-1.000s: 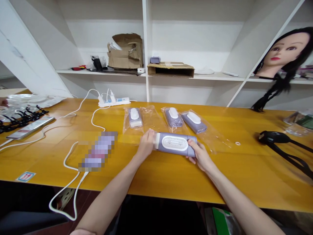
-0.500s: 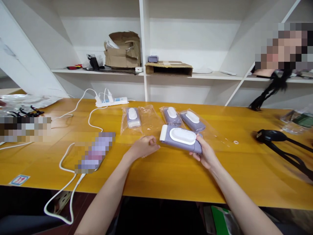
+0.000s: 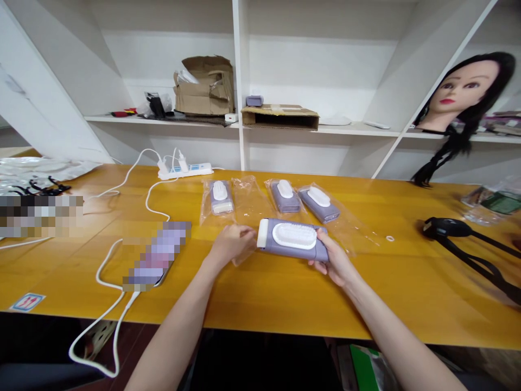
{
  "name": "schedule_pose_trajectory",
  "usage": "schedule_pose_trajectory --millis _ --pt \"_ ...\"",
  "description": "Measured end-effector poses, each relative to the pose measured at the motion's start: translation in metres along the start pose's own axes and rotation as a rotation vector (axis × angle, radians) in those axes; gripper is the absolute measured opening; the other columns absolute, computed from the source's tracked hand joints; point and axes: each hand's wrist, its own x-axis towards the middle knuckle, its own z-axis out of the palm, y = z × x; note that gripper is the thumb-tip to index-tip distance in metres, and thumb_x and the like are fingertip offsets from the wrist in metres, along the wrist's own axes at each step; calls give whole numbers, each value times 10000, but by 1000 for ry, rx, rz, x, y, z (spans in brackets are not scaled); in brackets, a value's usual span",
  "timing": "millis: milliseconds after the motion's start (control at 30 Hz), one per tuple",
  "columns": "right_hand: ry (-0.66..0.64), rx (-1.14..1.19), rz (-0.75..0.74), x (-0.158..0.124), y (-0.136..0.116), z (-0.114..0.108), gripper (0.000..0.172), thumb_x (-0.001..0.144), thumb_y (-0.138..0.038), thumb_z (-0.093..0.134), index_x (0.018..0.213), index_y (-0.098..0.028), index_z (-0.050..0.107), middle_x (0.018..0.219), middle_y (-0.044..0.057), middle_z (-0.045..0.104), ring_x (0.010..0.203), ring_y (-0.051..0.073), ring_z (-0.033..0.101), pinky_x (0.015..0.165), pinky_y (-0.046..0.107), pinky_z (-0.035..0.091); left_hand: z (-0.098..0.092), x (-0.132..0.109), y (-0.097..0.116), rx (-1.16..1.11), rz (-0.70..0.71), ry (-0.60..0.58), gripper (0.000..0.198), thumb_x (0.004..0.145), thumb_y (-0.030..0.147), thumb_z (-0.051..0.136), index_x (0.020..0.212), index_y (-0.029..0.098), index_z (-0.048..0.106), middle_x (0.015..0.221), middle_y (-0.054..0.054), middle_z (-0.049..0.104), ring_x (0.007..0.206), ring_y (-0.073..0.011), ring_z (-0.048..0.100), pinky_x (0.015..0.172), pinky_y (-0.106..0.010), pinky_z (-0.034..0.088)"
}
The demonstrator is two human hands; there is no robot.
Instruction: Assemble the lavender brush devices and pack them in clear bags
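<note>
My right hand (image 3: 336,258) grips the right end of a purple brush (image 3: 291,252), tilted slightly above the table. Its white oval bristle pad faces up, and a white piece caps its left end. Just left of that cap, my left hand (image 3: 231,243) is closed, with its fingertips pinched on a clear plastic bag (image 3: 246,195); part of the film shows below the fingers. Behind the hands lie three similar purple brushes in clear bags: a left one (image 3: 221,196), a middle one (image 3: 286,198) and a right one (image 3: 319,203).
A phone (image 3: 160,252) with a white cable lies at left, near a power strip (image 3: 185,170). At right are a black strapped object (image 3: 448,227) and a small white ring (image 3: 389,239). Shelves behind hold cardboard boxes (image 3: 205,87) and a mannequin head (image 3: 464,92).
The purple brush and my right hand have moved slightly left and down, with the brush now more level. My left hand has shifted a little left. The view has shifted slightly.
</note>
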Motion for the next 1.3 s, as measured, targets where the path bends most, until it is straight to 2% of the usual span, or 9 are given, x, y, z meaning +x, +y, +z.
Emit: schedule_pose_trajectory --millis 100,167,333,433,667,800,1033,1167,1300 --pt "-28 8 6 -3 3 7 426 814 -576 490 851 -159 572 440 16 587 318 97 480 263 151 255 5 -2 12 -242 37 216 349 846 362 396 952 195 683 962 -70 704 902 -218 615 819 -330 425" --pt "-89 35 1 -6 6 13 424 824 -567 484 884 -157 572 484 25 616 335 102 497 297 170 308 9 -4 20 -406 7 257 383 858 375 386 1091 190 627 1017 -66 683 956 -209 598 867 -326 417" --pt "-354 80 40 -15 5 21 334 807 -468 537 911 -151 558 677 59 680 487 142 620 472 224 453 11 -8 27 -512 -1 268 296 844 358 405 936 187 628 1000 -38 654 969 -203 563 875 -292 406" --pt "-366 14 42 -17 0 19 296 734 -366 616 936 -154 573 691 30 668 547 148 649 499 208 454 6 -9 26 -539 36 299 270 835 357 417 903 191 619 953 -22 646 925 -194 562 844 -274 409" --pt "-275 -106 -2 -14 -8 13 372 597 -211 698 958 -148 635 766 26 675 611 120 620 552 210 487 3 -9 29 -531 66 278 277 818 364 433 913 183 620 933 -27 641 896 -188 556 818 -268 411" --pt "-361 -162 37 -15 -9 12 400 557 -163 705 954 -125 667 719 22 675 591 117 605 528 203 489 6 -10 28 -530 68 282 314 824 384 420 948 188 631 986 -34 645 928 -196 557 846 -281 405" --pt "-370 49 74 -16 -5 10 331 557 -140 682 888 -123 670 719 35 694 595 160 651 583 275 541 4 -7 19 -915 42 122 701 830 652 163 1231 185 499 788 -55 658 638 -180 611 623 -301 462" --pt "-249 222 23 -12 -9 5 310 581 -190 712 883 -144 657 759 35 704 687 189 689 691 305 556 10 -5 13 -560 101 229 427 803 497 462 1054 179 596 833 -72 682 706 -185 628 697 -314 470" --pt "-171 244 56 -9 -10 -1 336 534 -144 748 858 -144 660 789 29 711 703 166 684 688 274 558 24 -11 12 70 340 32 210 729 339 601 894 234 680 837 -67 690 854 -236 595 838 -378 432"
